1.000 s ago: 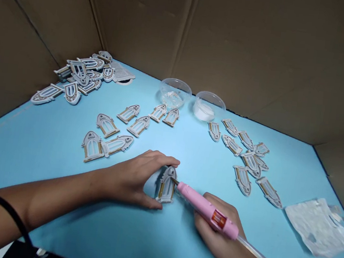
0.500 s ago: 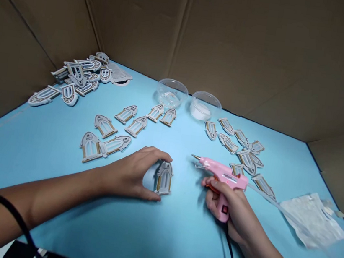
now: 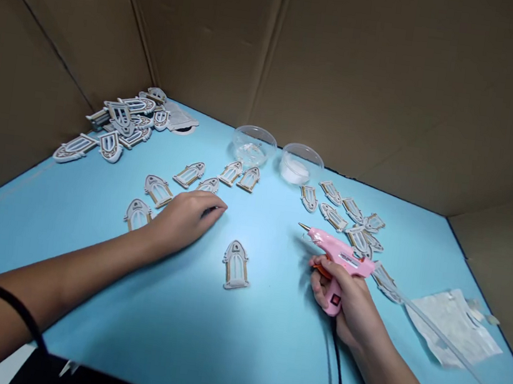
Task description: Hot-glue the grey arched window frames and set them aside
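Note:
In my right hand (image 3: pixel 340 294) is a pink glue gun (image 3: pixel 345 254), its metal tip pointing left above the table. A long clear glue stick (image 3: pixel 457 351) runs out of its back end. My left hand (image 3: pixel 191 218) hovers over a group of small arched window pieces, partly covering them, thumb and forefinger closed with nothing visible between them. One arched window piece (image 3: pixel 236 266), grey-white with gold side columns, lies flat by itself between my hands. Behind my left hand are more window pieces, such as this one (image 3: pixel 189 174).
Two clear plastic bowls, a left one (image 3: pixel 254 144) and a right one (image 3: pixel 300 163) with something white, stand at the back. Window pieces are heaped (image 3: pixel 122 117) at far left; others (image 3: pixel 333 217) lie at right. A white plastic bag (image 3: pixel 456 328) lies right. Cardboard walls (image 3: pixel 348 72) surround the table.
My left hand has let go of the single window piece and moved up and left, its fingers closing. The glue gun has stayed at nearly the same place.

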